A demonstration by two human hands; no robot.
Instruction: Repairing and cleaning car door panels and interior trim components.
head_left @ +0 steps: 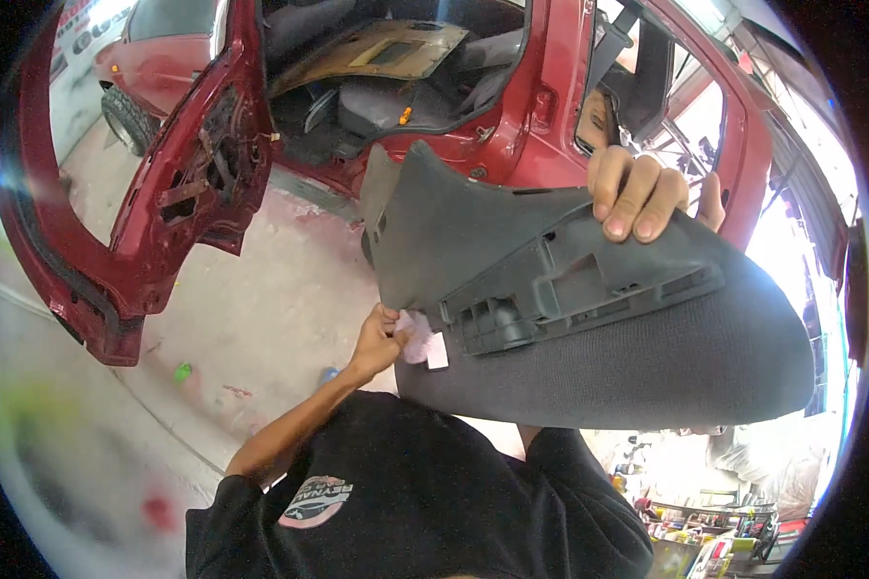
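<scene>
A large dark grey car door trim panel point(608, 362) is held up in front of my chest, tilted, with its armrest recess and switch openings facing me. My right hand point(644, 198) grips its upper edge, fingers folded over the near face. At the panel's left end, my left hand point(377, 345) pinches a crumpled pale pink cloth point(414, 337) against the surface. A small white label point(437, 351) sits right beside the cloth. The right forearm is mostly hidden behind the panel.
Ahead stands a red car body point(541, 145) with its doorway open and a loose tan board point(386, 48) inside. A stripped red door point(188, 183) hangs open at left. Another red vehicle point(164, 58) is beyond. Assorted tools point(714, 540) lie at lower right.
</scene>
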